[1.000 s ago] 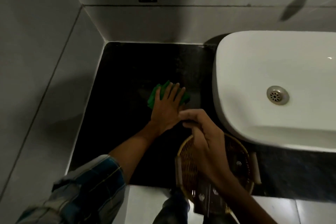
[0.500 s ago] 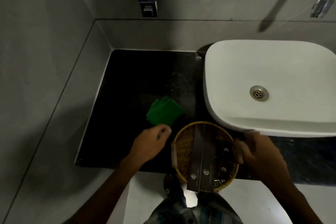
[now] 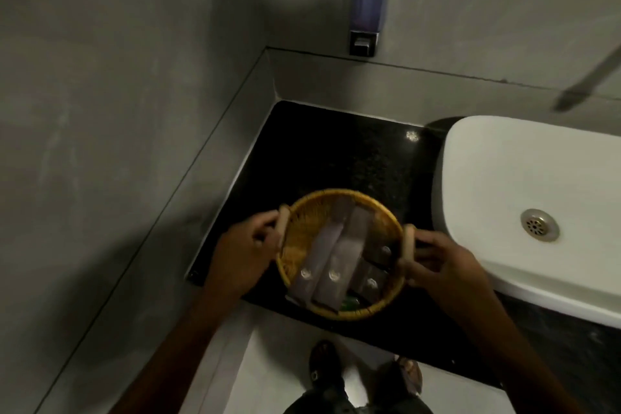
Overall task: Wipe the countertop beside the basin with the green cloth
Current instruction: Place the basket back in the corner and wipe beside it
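Note:
A round wicker basket (image 3: 304,215) with grey sachets in it sits over the black countertop (image 3: 336,151), left of the white basin (image 3: 524,178). My left hand (image 3: 243,252) grips its left wooden handle. My right hand (image 3: 443,262) grips its right handle. A small patch of green (image 3: 347,304), likely the green cloth, shows at the basket's near inner edge; the rest of it is hidden. Whether the basket rests on the counter or is lifted, I cannot tell.
Grey tiled walls close the counter at the left and back. A soap dispenser (image 3: 366,10) hangs on the back wall. The basin's drain (image 3: 539,224) is at the right. My shoes (image 3: 324,363) stand on the pale floor below the counter's front edge.
The left hand left the green cloth on the counter and took the basket's left handle. The right hand took the right handle. The basket now covers the spot where the cloth lay.

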`<act>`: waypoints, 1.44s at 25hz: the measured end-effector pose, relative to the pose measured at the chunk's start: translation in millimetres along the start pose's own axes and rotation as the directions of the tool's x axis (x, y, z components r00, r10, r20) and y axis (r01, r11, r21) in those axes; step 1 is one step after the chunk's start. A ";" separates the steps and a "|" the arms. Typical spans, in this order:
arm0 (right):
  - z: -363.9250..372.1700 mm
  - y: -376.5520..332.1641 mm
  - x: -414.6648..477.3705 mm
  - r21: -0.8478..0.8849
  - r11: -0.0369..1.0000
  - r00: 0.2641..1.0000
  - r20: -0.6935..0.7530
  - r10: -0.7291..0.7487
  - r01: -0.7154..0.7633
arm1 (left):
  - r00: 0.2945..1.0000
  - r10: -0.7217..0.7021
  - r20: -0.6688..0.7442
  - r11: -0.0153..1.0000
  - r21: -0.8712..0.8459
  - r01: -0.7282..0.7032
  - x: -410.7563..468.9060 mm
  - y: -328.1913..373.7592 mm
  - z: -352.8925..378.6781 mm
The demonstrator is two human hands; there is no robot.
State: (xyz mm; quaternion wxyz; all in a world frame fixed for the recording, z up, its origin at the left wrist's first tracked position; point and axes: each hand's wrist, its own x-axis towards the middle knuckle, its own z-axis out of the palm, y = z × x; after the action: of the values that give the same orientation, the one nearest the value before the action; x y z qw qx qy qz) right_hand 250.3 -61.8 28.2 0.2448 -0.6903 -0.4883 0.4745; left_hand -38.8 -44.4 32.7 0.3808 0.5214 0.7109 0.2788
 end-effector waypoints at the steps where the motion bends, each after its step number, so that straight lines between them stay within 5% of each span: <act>1: 12.5 -14.4 19.4 0.067 0.998 1.000 0.020 -0.011 0.009 | 0.997 0.024 -0.075 0.999 0.049 -0.020 17.7 -0.4 -11.4; 5: 67.1 -63.2 105.3 0.248 0.968 0.997 0.067 0.030 -0.045 | 0.970 0.074 -0.233 0.931 0.364 0.016 117.9 -14.0 -26.1; 8: 99.4 -75.5 155.5 0.330 0.941 0.997 0.046 0.069 -0.080 | 0.973 0.109 -0.203 0.866 0.500 0.007 180.1 -25.8 -19.9; 12: 105.9 -76.7 198.5 0.202 0.979 0.999 0.005 0.038 -0.039 | 0.989 0.131 -0.073 0.806 0.589 -0.063 215.2 -32.8 -9.1; 15: 105.2 -61.9 193.0 -0.113 0.980 0.974 -0.139 -0.178 0.163 | 0.952 0.219 -0.214 0.844 0.531 -0.075 204.2 -29.3 -2.9; 17: 126.9 -24.7 168.4 -0.373 0.892 0.930 -0.155 -0.332 0.256 | 0.888 0.376 -0.263 0.852 0.475 -0.220 166.3 -40.1 18.0; 20: 158.9 27.2 127.3 -0.705 0.668 0.936 -0.018 -0.352 0.238 | 0.870 0.489 -0.061 0.795 0.442 -0.416 91.6 -81.8 54.4; 24: 173.5 51.0 98.1 -0.752 0.541 0.898 0.151 -0.413 0.375 | 0.922 0.370 0.114 0.697 0.622 -0.356 72.3 -147.1 54.3; 28: 196.7 88.5 41.3 -0.666 0.379 0.740 0.411 -0.533 0.643 | 0.943 0.314 0.110 0.671 0.676 -0.303 77.0 -169.3 45.1; 30: 158.5 94.8 69.9 -0.733 0.350 0.761 0.345 -0.549 0.584 | 0.937 0.326 0.127 0.656 0.683 -0.321 76.1 -172.2 48.5; 33: 103.8 68.8 137.0 -0.817 0.500 0.885 0.026 -0.464 0.286 | 0.938 0.328 0.108 0.670 0.673 -0.312 79.9 -168.5 53.3; 36: 111.4 59.4 151.4 -0.760 0.636 0.925 -0.134 -0.357 0.135 | 0.944 0.318 0.088 0.681 0.672 -0.292 77.0 -169.2 55.2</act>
State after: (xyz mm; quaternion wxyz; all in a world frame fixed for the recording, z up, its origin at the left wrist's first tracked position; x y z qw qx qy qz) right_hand 188.0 37.5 -130.2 0.0723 -0.7138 -0.6896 0.0986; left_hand -95.2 -21.9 -151.4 0.1004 0.7294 0.6731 0.0699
